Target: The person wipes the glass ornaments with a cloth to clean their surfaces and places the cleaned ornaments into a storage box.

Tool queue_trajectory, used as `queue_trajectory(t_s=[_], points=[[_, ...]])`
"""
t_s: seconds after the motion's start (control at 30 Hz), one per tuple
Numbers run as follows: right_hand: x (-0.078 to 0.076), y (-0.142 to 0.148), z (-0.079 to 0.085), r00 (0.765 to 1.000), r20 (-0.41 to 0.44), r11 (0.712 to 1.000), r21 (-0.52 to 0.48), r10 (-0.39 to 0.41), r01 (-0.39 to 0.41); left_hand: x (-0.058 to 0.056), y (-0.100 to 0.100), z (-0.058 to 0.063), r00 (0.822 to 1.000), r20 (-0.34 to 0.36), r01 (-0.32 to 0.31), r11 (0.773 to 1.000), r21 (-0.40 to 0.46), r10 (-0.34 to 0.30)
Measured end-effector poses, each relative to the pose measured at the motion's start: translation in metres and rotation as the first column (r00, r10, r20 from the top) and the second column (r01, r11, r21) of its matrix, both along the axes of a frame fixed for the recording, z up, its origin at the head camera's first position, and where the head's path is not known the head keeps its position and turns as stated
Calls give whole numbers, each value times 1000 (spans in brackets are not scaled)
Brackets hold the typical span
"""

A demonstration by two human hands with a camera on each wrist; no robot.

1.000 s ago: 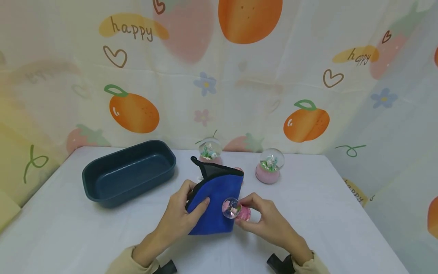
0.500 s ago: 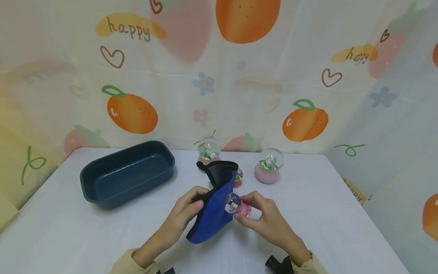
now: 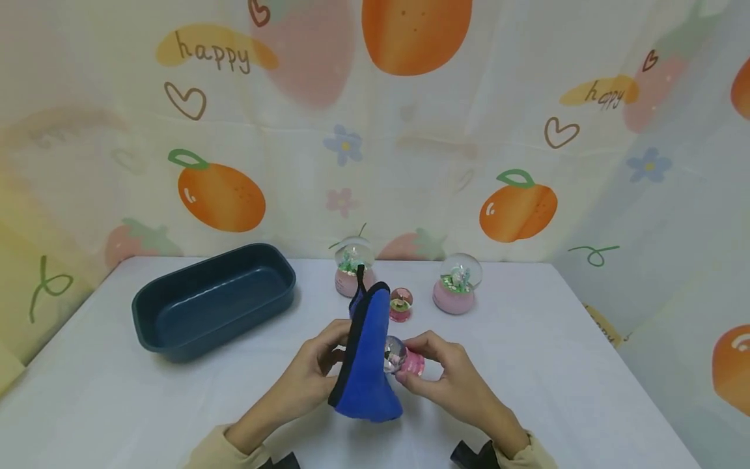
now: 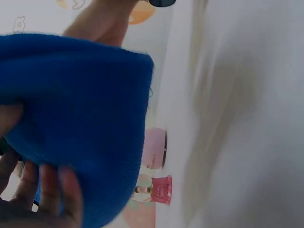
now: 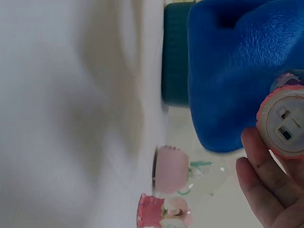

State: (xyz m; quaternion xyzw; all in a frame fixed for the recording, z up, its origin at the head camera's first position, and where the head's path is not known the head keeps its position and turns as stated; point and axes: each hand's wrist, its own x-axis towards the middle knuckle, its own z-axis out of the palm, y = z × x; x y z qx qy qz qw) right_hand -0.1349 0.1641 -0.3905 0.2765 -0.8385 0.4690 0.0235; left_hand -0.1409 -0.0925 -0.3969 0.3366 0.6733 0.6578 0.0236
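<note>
My left hand [image 3: 310, 365] grips a blue plush cloth pouch [image 3: 366, 378] with black edging and a black loop on top. The pouch stands almost edge-on to the head view, raised over the table. With thumb and fingers my right hand [image 3: 457, 371] pinches the pink base of a small snow globe [image 3: 413, 363], tilted so its clear dome points left against the blue cloth. From the right wrist, the globe's round white underside [image 5: 285, 124] shows a small switch. Blue fabric [image 4: 90, 128] fills much of the left wrist view, with fingers [image 4: 50, 190] behind its lower edge.
A dark teal tray [image 3: 170, 345] stands at the left of the white table [image 3: 562, 391]. Toward the back are two larger pink-based snow globes, the left globe [image 3: 354, 281] and the right globe [image 3: 454, 296], with a small pink globe [image 3: 401, 306] between them.
The left hand has turned the pouch from its broad side to nearly edge-on, uncovering the small globe behind. The right hand's globe stays close to the cloth, its dome now partly behind the pouch.
</note>
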Motion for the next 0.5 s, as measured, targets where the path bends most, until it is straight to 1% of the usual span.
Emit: queue_trajectory(t_s=[0.1,0.17,0.23,0.33,0.4,0.47,0.5], points=[[1,-1,0,1000,-12,1000,-1,10,-10,-2,0,-4,999,-50,5,1000,-22,-7],[2,-2,1,1000,-27,1000,-6,10,-10,-2,1,-5,999,-39,31,998,-48,-32],[2,-2,1,999,-42,1000,-15,12,-13,-2,0,-6,997,15,77,994,-80,-76],[2,-2,1,998,-59,1000,-20,14,-15,1,-5,-6,986,104,141,981,-130,-128],[2,-2,1,998,-57,1000,-20,21,-23,2,-9,-6,974,161,180,974,-137,-157],[2,-2,1,999,-45,999,-18,30,-31,3,-11,-5,963,194,214,967,-136,-186],[2,-1,1,999,-38,999,-18,35,-36,3,-12,-5,960,208,219,966,-139,-188]])
